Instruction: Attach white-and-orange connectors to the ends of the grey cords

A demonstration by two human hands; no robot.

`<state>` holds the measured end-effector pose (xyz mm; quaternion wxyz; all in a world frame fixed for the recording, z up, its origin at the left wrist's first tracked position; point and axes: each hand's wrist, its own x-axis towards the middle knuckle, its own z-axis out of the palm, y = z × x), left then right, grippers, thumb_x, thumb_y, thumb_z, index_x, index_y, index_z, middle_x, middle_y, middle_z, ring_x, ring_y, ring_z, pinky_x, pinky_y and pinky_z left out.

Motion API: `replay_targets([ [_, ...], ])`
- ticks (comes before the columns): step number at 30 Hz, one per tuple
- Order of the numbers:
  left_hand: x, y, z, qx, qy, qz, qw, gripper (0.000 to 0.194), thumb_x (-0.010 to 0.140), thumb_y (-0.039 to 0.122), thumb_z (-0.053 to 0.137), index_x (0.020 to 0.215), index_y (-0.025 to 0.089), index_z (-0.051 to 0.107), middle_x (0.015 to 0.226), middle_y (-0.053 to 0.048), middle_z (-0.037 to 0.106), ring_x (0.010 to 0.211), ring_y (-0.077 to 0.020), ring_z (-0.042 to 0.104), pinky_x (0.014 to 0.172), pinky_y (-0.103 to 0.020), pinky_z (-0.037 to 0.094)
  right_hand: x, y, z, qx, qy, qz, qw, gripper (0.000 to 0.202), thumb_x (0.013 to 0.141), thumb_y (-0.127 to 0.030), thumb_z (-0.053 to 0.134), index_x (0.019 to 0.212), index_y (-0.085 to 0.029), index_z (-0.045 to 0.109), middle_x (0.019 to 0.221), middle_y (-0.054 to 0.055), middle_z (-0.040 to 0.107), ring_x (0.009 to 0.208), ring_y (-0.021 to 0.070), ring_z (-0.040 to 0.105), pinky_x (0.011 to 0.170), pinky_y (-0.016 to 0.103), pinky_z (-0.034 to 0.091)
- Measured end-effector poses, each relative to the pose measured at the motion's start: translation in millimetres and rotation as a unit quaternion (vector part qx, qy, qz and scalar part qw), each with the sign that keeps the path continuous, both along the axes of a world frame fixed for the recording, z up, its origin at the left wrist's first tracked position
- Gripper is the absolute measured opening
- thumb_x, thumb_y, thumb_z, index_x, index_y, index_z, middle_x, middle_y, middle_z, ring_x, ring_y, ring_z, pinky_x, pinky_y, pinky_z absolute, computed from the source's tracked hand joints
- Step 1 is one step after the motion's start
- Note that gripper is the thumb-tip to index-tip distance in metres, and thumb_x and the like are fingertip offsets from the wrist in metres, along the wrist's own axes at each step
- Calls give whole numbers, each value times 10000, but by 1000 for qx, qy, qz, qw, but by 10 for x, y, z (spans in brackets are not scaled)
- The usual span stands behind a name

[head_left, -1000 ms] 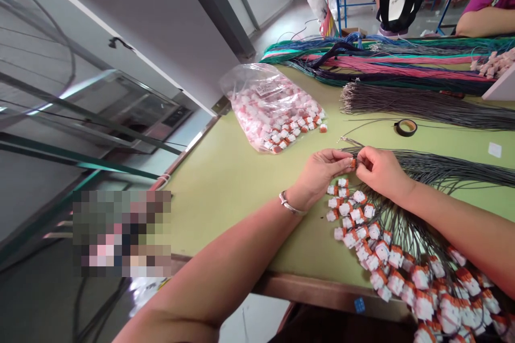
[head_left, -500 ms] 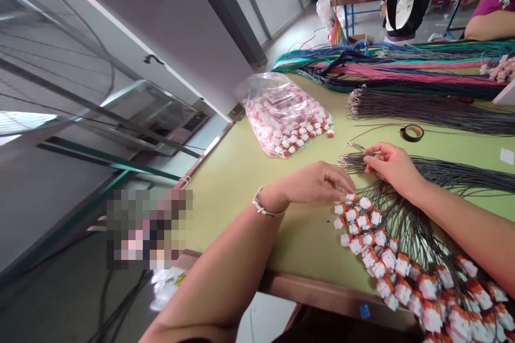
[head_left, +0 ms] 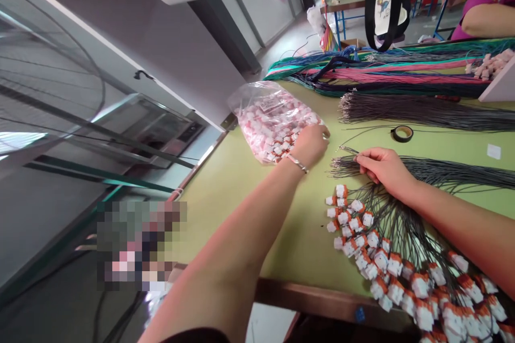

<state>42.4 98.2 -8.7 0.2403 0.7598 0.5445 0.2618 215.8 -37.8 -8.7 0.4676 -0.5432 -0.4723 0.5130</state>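
Observation:
My left hand (head_left: 310,142) reaches over the right edge of a clear plastic bag (head_left: 265,91) of white-and-orange connectors (head_left: 281,146). Its fingers curl downward, and what lies under their tips is mostly hidden. My right hand (head_left: 380,165) is closed, thumb against fingers, on a few thin dark wires whose metal-tipped ends (head_left: 344,148) stick out to the left. Below it, a fan of dark wires (head_left: 396,214) spreads toward the table's front edge, with white-and-orange connectors (head_left: 380,260) on the ends. Behind my right hand lies a bundle of loose dark wires (head_left: 450,171).
A roll of black tape (head_left: 402,133) sits beside a thicker bundle of dark wires (head_left: 422,110). Coloured wires (head_left: 322,68) stretch along the back of the green table (head_left: 225,209). A person in a purple sleeve (head_left: 480,2) is at the far right.
My left hand has moved from the finished-looking connectors on the wire fan up and away to the bag. My right hand stays by the wire ends. The camera view has shifted slightly.

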Motion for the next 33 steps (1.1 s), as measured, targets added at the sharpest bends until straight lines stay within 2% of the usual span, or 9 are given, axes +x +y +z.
replay_targets([
  [4, -181, -346, 159, -90, -162, -37, 982, 137, 612, 134, 758, 741, 180, 768, 692, -57, 694, 679, -170, 575, 708, -291, 459, -11, 20, -3, 31, -36, 4, 999, 183, 714, -329, 616, 656, -160, 657, 517, -40, 529, 477, 71, 407, 456, 213, 321],
  [6, -211, -567, 216, -188, -239, -43, 952, 165, 649, 215, 775, 805, 163, 775, 586, -23, 647, 514, -108, 489, 555, -250, 425, -21, 27, -13, 46, -50, 2, 998, 170, 686, -314, 617, 615, -161, 637, 565, -22, 576, 541, 91, 459, 515, 227, 369],
  [8, -192, -749, 212, -272, -339, -32, 900, 184, 649, 238, 794, 798, 135, 761, 625, -33, 671, 495, -82, 498, 508, -221, 419, -29, 24, -18, 49, -62, -4, 997, 171, 678, -308, 598, 588, -164, 618, 583, -10, 591, 569, 104, 475, 539, 237, 380],
  [12, -120, -912, 81, -373, -467, -1, 802, 98, 682, 145, 775, 760, 111, 725, 729, -59, 710, 613, -85, 618, 630, -200, 517, -32, -6, 1, 50, -103, 18, 993, 182, 696, -297, 546, 598, -165, 625, 576, -4, 585, 564, 110, 465, 547, 244, 366],
  [17, -89, -932, -26, -406, -503, -24, 762, 106, 750, 65, 695, 838, 101, 741, 763, -57, 716, 699, -87, 662, 731, -183, 545, -39, -17, 19, 65, -138, 38, 988, 191, 698, -287, 521, 595, -164, 625, 542, -12, 551, 547, 108, 440, 531, 241, 348],
  [22, -68, -958, -47, -424, -511, -43, 747, 114, 752, 69, 692, 846, 89, 753, 771, -65, 722, 693, -81, 661, 721, -162, 539, -54, -10, 12, 63, -152, 39, 986, 173, 682, -269, 514, 563, -169, 589, 521, -21, 521, 532, 103, 423, 527, 241, 341],
  [26, -80, -972, -56, -418, -503, -52, 754, 126, 711, 118, 754, 836, 100, 756, 756, -58, 718, 688, -82, 652, 712, -171, 529, -59, -10, 13, 54, -159, 35, 985, 168, 678, -258, 506, 560, -170, 588, 519, -19, 526, 522, 103, 423, 526, 245, 344],
  [29, -80, -1001, -44, -384, -486, -67, 782, 172, 670, 188, 807, 819, 121, 755, 712, -35, 702, 641, -79, 622, 662, -189, 513, -58, -5, 6, 47, -171, 35, 984, 164, 667, -255, 506, 552, -171, 586, 499, -23, 521, 510, 101, 415, 511, 243, 330],
  [33, -66, -1030, -16, -289, -437, -105, 845, 205, 613, 232, 852, 754, 127, 746, 730, -30, 698, 658, -90, 604, 652, -215, 503, -37, 17, 2, 32, -165, 52, 984, 163, 644, -271, 508, 563, -165, 602, 497, -28, 512, 511, 98, 404, 508, 241, 315],
])
